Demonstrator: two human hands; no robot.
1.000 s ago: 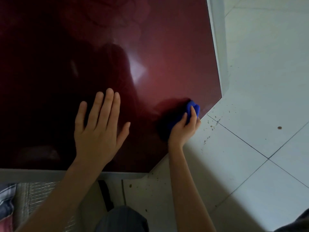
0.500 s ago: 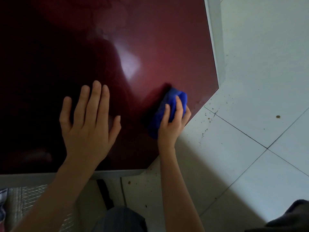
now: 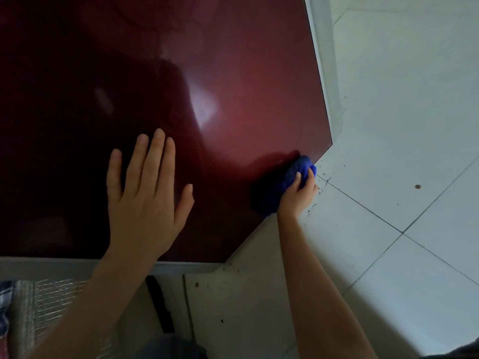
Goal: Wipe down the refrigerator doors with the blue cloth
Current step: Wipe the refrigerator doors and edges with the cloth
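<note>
Your right hand [image 3: 298, 196] grips the blue cloth [image 3: 278, 189] against the refrigerator door [image 3: 246, 73] by its lower corner; your left hand [image 3: 146, 200] presses flat. Wiping looks midway.

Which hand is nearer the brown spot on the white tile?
Right. The right hand, gripping the blue cloth at the door edge, is closest to the spot; the left hand lies flat mid-door.

The fridge door [image 3: 246, 81] is a deep red, super glossy panel, smooth enough to mirror the light, with a matt grey metal-looking trim [image 3: 321, 47]. The cloth [image 3: 280, 187] is blue and fuzzy. The floor [image 3: 414, 112] is smooth pale tile, a bit speckled.
</note>
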